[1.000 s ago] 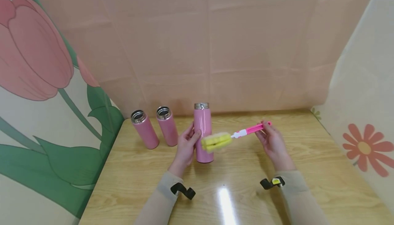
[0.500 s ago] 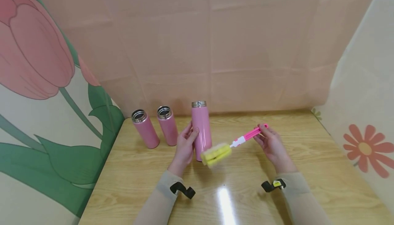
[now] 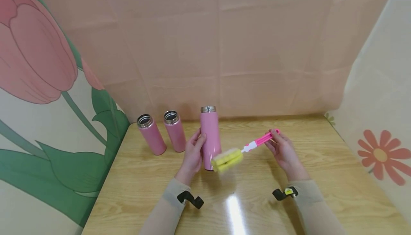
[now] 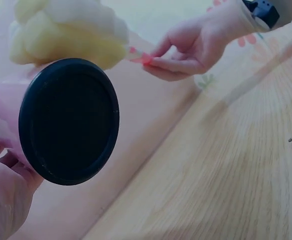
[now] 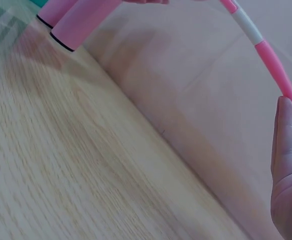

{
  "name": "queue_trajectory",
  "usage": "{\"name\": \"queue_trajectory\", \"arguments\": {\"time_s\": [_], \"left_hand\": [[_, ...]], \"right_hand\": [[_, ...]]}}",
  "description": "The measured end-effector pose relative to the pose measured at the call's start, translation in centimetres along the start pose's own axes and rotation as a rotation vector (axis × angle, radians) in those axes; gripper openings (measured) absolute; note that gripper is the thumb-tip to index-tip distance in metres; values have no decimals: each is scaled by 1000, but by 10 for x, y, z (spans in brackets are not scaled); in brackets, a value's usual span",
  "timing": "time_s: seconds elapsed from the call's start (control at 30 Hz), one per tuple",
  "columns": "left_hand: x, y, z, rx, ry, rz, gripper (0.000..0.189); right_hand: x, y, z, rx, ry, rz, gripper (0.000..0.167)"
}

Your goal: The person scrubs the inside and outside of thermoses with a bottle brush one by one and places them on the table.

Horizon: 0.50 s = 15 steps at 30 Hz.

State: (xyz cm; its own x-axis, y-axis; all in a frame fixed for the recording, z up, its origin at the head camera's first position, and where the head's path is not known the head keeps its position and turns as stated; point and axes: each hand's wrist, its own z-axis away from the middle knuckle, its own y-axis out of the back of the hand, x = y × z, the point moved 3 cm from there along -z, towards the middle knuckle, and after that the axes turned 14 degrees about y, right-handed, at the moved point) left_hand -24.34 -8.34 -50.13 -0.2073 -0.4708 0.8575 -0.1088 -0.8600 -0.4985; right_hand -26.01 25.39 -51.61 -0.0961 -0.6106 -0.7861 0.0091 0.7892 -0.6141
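Observation:
My left hand (image 3: 193,153) grips a pink metal bottle (image 3: 210,131) with a silver neck and holds it off the table. In the left wrist view the bottle's dark round base (image 4: 69,121) faces the camera. My right hand (image 3: 284,153) pinches the pink end of a bottle brush (image 3: 264,139). The brush's yellow sponge head (image 3: 228,159) hangs in front of the bottle's lower part in the head view. Whether the sponge touches the bottle, I cannot tell. In the right wrist view, my fingers (image 5: 286,135) lie along the pink and white handle (image 5: 273,62).
Two more pink bottles, a left one (image 3: 152,135) and a right one (image 3: 174,131), stand uncapped on the wooden table (image 3: 135,192). A pinkish cloth (image 3: 205,49) hangs behind the table. A flower-patterned wall (image 3: 379,120) is at the right side.
The brush has tilted, its sponge head lower than a second ago. The bottle in my left hand has shifted slightly left. Both hands keep their holds.

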Motion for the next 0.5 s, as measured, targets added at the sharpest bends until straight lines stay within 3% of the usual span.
{"name": "queue_trajectory", "arguments": {"time_s": [0.5], "left_hand": [[-6,-3,4,-35,22,-20,57]], "right_hand": [[-4,-5,-7,86,5,-193,25]]}}
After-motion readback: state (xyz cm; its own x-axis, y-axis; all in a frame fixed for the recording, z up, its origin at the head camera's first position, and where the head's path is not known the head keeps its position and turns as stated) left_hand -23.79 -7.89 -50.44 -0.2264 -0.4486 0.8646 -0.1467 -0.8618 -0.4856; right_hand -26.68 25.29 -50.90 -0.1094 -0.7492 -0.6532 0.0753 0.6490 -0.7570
